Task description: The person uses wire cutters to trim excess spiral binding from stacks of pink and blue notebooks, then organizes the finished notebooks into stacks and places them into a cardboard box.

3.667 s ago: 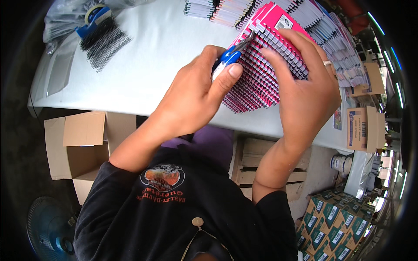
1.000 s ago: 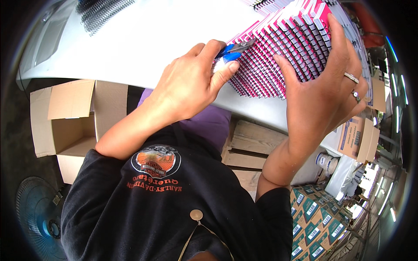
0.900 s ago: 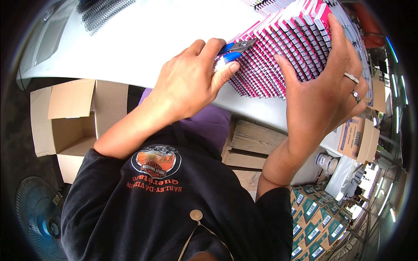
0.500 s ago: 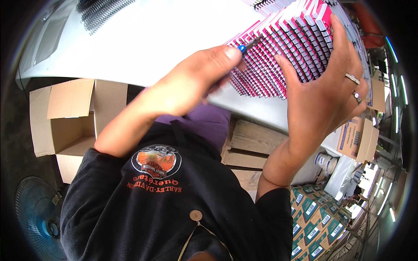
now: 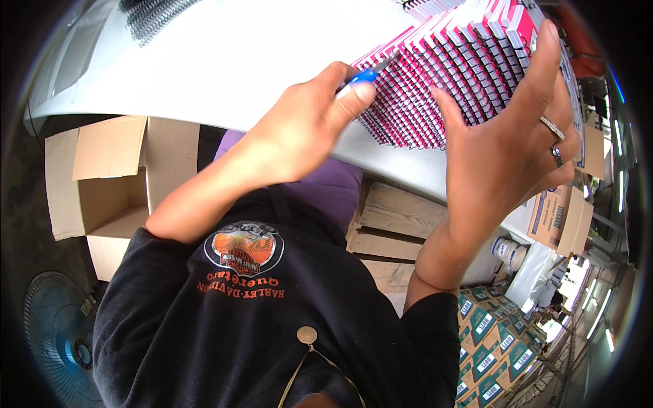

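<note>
Clamped tight on blue-handled pliers point(image 5: 365, 75), the left hand's point(image 5: 299, 129) grip, handles mostly buried, tips in among the wire loops; can't tell whether biting. Spread wide, the right hand's point(image 5: 507, 139) grip, thumb and fingers apart, over the pink spiral notebooks point(image 5: 469, 68), covering some rows. All stacked at the right of the white tabletop point(image 5: 224, 75), cropped above. Beyond, loose dark coils point(image 5: 160, 17), cropped too. Down below, open cardboard box point(image 5: 109, 149), shadowed fan point(image 5: 58, 340); off right, piled green-and-tan cartons point(image 5: 493, 347).
</note>
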`<state>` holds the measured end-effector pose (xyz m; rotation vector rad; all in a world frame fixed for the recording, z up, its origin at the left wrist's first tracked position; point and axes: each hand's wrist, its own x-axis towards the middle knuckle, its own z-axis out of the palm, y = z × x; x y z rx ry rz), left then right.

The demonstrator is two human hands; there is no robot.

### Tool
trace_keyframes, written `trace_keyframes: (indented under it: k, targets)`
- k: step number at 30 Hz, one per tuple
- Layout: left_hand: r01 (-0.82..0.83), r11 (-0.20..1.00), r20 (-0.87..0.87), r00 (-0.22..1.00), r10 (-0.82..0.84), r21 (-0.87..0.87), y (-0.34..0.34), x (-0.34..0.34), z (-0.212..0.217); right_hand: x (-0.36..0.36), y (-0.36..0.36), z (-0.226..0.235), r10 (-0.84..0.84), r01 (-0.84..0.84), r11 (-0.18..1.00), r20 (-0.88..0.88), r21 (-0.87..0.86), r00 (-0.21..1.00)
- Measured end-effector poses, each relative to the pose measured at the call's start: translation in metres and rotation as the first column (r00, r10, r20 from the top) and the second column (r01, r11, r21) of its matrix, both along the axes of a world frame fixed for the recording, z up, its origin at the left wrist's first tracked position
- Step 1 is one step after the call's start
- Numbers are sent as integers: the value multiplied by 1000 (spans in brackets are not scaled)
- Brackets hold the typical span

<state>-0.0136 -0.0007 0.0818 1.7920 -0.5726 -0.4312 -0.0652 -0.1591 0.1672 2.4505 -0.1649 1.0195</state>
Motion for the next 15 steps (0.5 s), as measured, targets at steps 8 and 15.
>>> trace_keyframes:
  k: [8, 15]
  targets:
    - [55, 707, -599, 486, -636, -706, 7, 9, -9, -4, 9, 7, -84, 86, 996, -47, 24, 995]
    - [74, 792, -574, 649, -500, -606, 11, 9, -5, -1, 2, 4, -23, 23, 1000, -20, -12, 1000]
